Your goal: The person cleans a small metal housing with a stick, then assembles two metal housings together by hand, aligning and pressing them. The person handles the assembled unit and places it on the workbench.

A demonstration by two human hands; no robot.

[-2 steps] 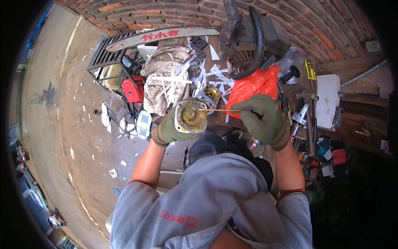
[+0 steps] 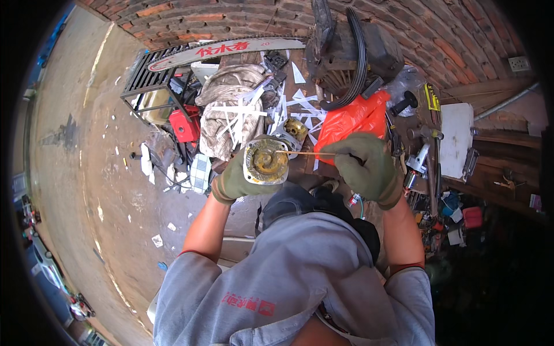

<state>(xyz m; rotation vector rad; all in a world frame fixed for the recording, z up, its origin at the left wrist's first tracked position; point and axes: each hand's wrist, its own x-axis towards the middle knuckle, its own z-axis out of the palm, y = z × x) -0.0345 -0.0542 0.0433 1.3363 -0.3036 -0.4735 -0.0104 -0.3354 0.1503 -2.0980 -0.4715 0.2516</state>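
Observation:
My left hand (image 2: 238, 180), in an olive glove, is closed round a squarish metal housing (image 2: 266, 162) with rounded corners. Its round hollow faces up, smeared with yellowish-brown grease. In my right hand (image 2: 367, 168), gloved alike, a thin brownish stick (image 2: 311, 153) is pinched, pointing left. The tip of the stick meets the upper right part of the housing's greasy hollow. Behind the housing lies another metal part (image 2: 296, 130) with yellowish grease on it, on the cluttered bench. My left fingers are mostly hidden beneath the housing.
A chainsaw (image 2: 231, 51) with a long bar spans the back before a brick wall. Striped cloth (image 2: 228, 135) and white paper strips (image 2: 238, 118) lie left of centre. A red plastic bag (image 2: 355, 118) sits beside my right hand, with a hammer (image 2: 424, 133) further right. A black metal rack (image 2: 151, 78) stands left.

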